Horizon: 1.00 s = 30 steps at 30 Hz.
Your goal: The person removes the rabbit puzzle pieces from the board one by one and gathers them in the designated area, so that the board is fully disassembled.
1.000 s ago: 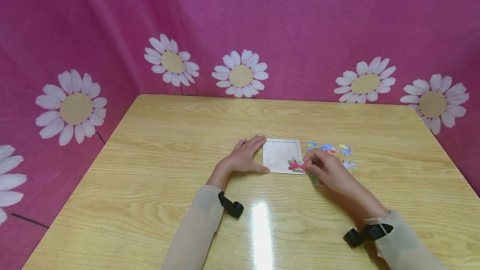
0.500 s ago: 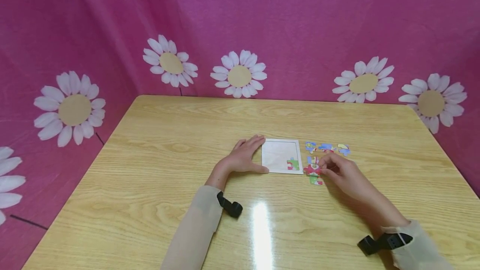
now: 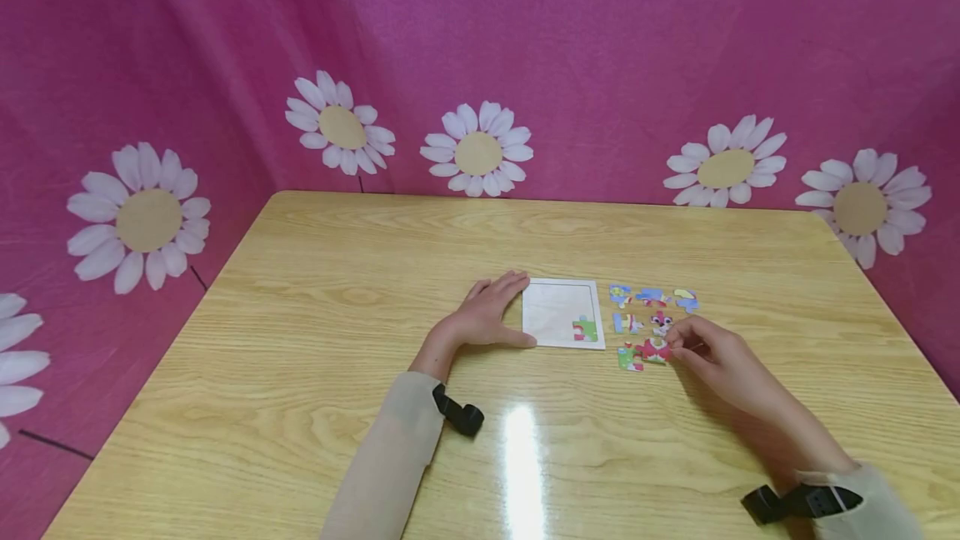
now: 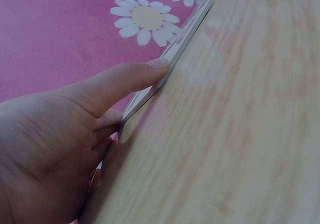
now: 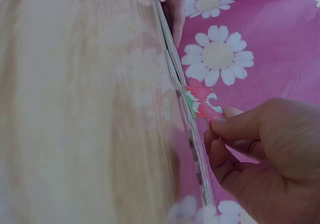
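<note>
My left hand (image 3: pixel 491 315) rests at the left side of a white puzzle tray (image 3: pixel 551 307), thumb at its near corner and fingertips at its far corner. In the left wrist view, the straight thumb (image 4: pixel 135 79) lies on the tray's edge. One green and red puzzle piece (image 3: pixel 587 329) lies in the tray's near right corner. To the right of the tray, my right hand (image 3: pixel 712 352) pinches a red and white puzzle piece (image 3: pixel 654 350) between thumb and fingers. In the right wrist view, this red puzzle piece (image 5: pixel 201 102) is tilted up at the fingertips.
Several loose puzzle pieces lie in rows right of the tray, among them a blue piece (image 3: pixel 619 294), a yellow and blue piece (image 3: pixel 686 300) and a green piece (image 3: pixel 630 359). The wooden table (image 3: pixel 375 273) meets a pink flowered cloth (image 3: pixel 600 65) behind.
My right hand has carried the red piece from over the tray's near right corner rightward to the loose pieces. The green and red piece in that corner now shows fully. My left hand stays put.
</note>
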### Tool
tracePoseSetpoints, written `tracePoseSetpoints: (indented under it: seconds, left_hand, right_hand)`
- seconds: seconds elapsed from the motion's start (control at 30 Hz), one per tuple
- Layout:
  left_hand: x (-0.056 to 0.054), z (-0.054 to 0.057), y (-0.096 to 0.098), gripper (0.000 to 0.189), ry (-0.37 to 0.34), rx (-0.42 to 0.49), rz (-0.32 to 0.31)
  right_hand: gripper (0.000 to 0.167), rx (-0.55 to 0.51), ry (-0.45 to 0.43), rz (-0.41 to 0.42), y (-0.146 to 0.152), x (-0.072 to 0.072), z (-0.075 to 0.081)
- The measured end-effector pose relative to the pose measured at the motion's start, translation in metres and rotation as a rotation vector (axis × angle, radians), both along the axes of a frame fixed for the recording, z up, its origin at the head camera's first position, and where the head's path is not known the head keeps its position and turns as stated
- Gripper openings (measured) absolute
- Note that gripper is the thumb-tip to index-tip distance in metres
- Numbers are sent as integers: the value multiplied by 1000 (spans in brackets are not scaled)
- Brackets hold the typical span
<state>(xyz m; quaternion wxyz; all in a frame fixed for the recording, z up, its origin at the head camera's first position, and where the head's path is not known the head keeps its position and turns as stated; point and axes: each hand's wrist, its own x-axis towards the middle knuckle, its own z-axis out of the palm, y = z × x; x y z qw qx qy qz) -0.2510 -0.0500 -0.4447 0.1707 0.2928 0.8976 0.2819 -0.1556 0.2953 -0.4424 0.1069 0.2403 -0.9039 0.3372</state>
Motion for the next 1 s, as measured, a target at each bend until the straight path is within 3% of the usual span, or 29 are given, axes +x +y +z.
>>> tracePoseSetpoints:
  seconds: [0.5,1.0]
  left_hand:
    - [-1,-1,0,98,8,-12,-3]
    - [0,-1,1,96,5,-1,3]
  right_hand:
    - [18,37,-86,-23,12,7,2]
    - [14,99,-171,-76,18,5,0]
